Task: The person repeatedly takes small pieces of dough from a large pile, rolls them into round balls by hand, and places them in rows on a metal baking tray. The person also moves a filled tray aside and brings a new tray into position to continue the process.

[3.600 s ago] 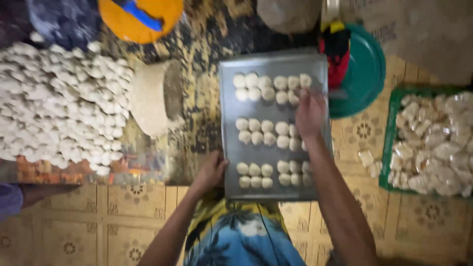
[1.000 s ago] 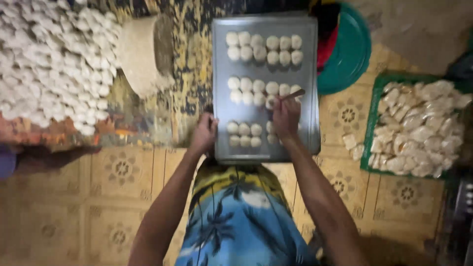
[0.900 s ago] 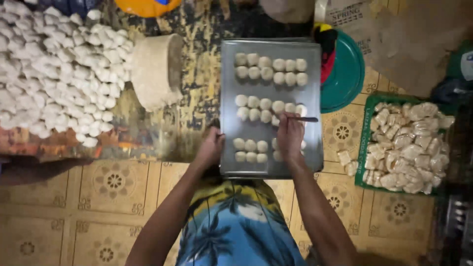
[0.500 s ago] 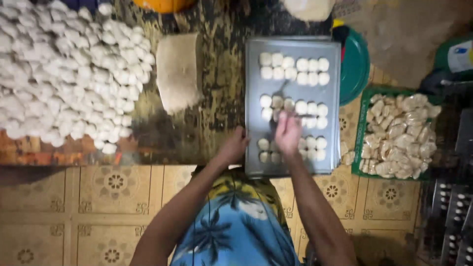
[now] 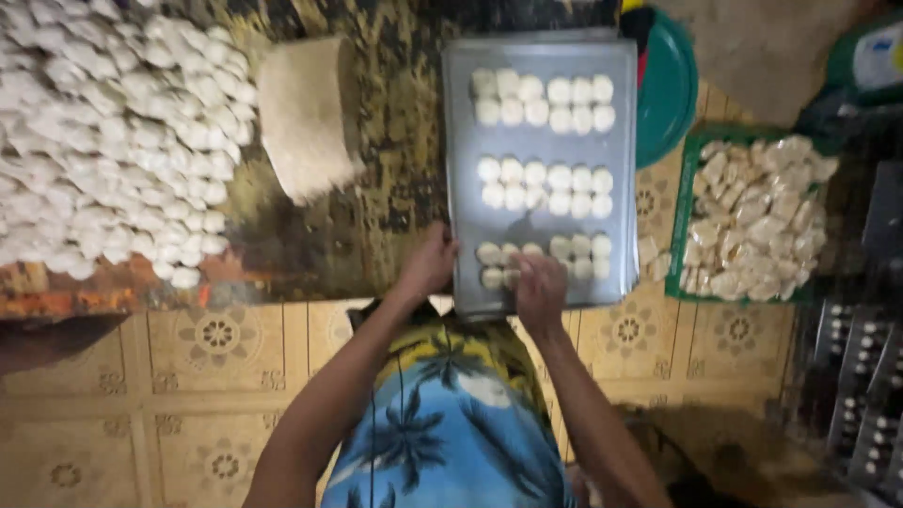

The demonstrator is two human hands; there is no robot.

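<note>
A grey metal tray (image 5: pixel 461 141) lies in front of me with small round white dough pieces (image 5: pixel 546 174) in three double rows. My left hand (image 5: pixel 428 268) grips the tray's near left edge. My right hand (image 5: pixel 541 287) lies over the nearest row of dough pieces (image 5: pixel 578 259), fingers curled down on them. It is blurred, so what it holds is unclear. My arms reach out over a blue and yellow palm-print shirt.
A big heap of the same white pieces (image 5: pixel 113 141) covers the surface at left, with a tan block (image 5: pixel 306 118) beside it. A green crate (image 5: pixel 687 188) of pale pieces stands at right, a green round dish (image 5: pixel 668 89) behind the tray, and dark bottle racks (image 5: pixel 856 376) at far right.
My right hand has come from the middle row down to the nearest row. The thin tool seen in it earlier no longer shows. My left hand stays at the tray's edge.
</note>
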